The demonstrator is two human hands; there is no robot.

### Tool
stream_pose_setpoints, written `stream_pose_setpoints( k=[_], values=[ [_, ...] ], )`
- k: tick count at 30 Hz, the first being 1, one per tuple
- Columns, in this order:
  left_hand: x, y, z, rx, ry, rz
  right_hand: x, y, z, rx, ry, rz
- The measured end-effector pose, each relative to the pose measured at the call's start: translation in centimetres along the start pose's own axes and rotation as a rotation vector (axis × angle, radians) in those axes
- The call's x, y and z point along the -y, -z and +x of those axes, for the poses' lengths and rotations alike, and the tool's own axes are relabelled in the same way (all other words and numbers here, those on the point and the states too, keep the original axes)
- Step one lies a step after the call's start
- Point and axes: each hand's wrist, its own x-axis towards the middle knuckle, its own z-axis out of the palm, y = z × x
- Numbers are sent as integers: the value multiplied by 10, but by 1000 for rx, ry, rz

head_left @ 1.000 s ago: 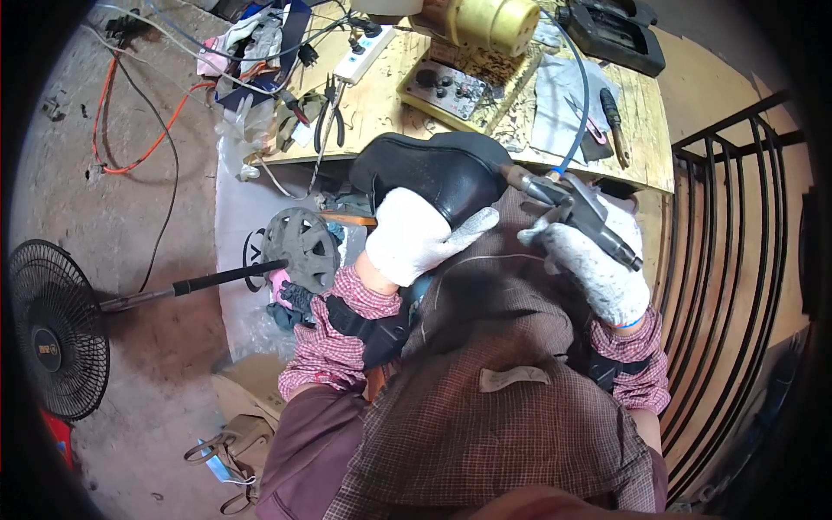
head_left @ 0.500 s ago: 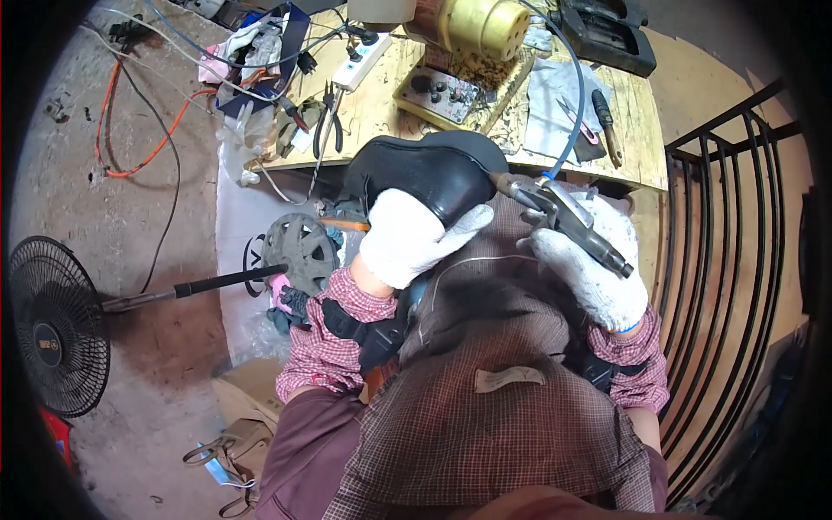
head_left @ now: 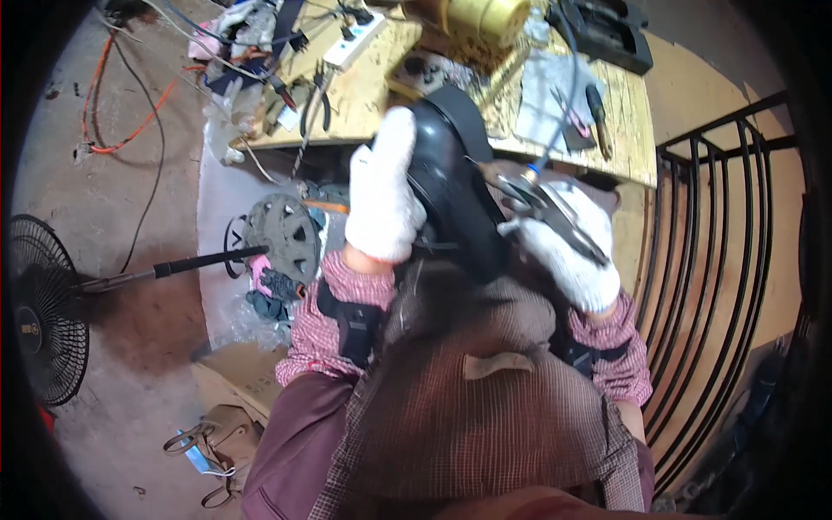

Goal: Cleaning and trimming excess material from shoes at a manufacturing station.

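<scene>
A black leather shoe (head_left: 436,152) is held up over my lap, standing nearly upright with its sole edge to the right. My left hand (head_left: 381,204), in a white knit glove, is closed round the shoe's left side, with the thumb pointing up along it. In the same kind of glove, my right hand (head_left: 576,251) is wrapped round a metal trigger air gun (head_left: 555,217). A thin blue hose (head_left: 568,95) runs up from the gun. Its brownish nozzle end points left at the shoe's side; motion blur hides whether they touch.
Beyond the shoe stands a wooden workbench (head_left: 351,108) with pliers (head_left: 316,104), a power strip (head_left: 355,42), a grey cloth (head_left: 546,91) and a yellow machine (head_left: 485,19). A black metal rack (head_left: 719,234) rises at right. At left are a fan (head_left: 43,308) and a cardboard box (head_left: 234,377).
The shoe has turned from lying crosswise to nearly upright, and my left hand has rotated with it. My right hand keeps the air gun beside the shoe. The whole view has shifted slightly.
</scene>
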Motion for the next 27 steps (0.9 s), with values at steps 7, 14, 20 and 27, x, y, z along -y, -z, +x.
stream_pose_setpoints(
  k=[7,14,20,27],
  values=[
    [57,10,12,-79,735,-1118,-69,-13,-24,106,251,-82],
    [137,29,-2,-206,829,-1138,-77,-17,-61,41,551,-420],
    [157,32,-20,116,975,-1066,-71,-8,-86,48,364,-299],
    [148,66,-55,660,872,-976,-47,21,-36,-94,-9,-97]
  ],
)
